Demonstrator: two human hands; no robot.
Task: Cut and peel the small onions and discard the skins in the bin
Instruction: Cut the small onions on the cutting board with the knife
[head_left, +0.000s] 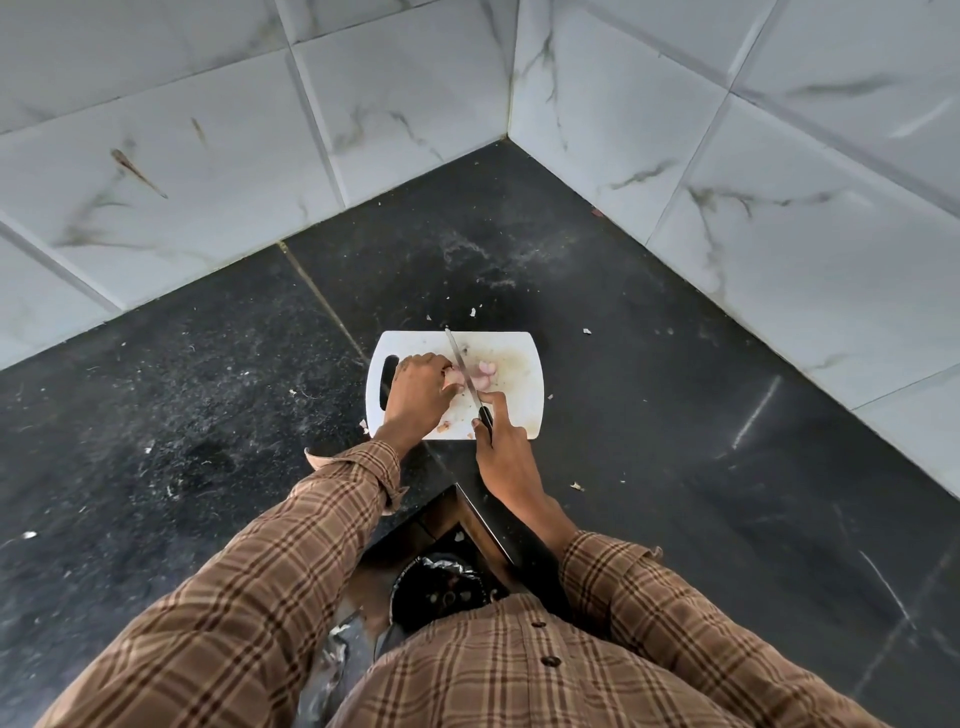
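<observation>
Onion (456, 375), small and pinkish, sits near the centre of a white cutting board (514, 410), pinned under the curled fingertips of the left hand (420, 388), which grips it from the nine o'clock side. Just beside it, at three o'clock, lie peeled onion pieces (485, 374), pale pink and bunched together. A knife (464, 373) crosses the board between the two, its long blade running from about six o'clock up to twelve, tip near the far edge, edge resting at the held onion's right flank. The right hand (498, 434) wraps the dark handle at the board's near edge, fingers closed round it, index finger laid forward toward the blade.

The cut appears to turn on one line: the onion lies directly left of the blade, so the slice would fall close to the left fingertips, and those fingers look to be the thing at risk.

Scraps of skin (443, 427) dot the board's near corner and the black stone counter (675, 415) around it. At six o'clock, below the counter's edge, a bin (441, 582) lined with a dark bag waits between the person's checked sleeves. Marbled white wall tiles (395, 104) close the corner behind.
</observation>
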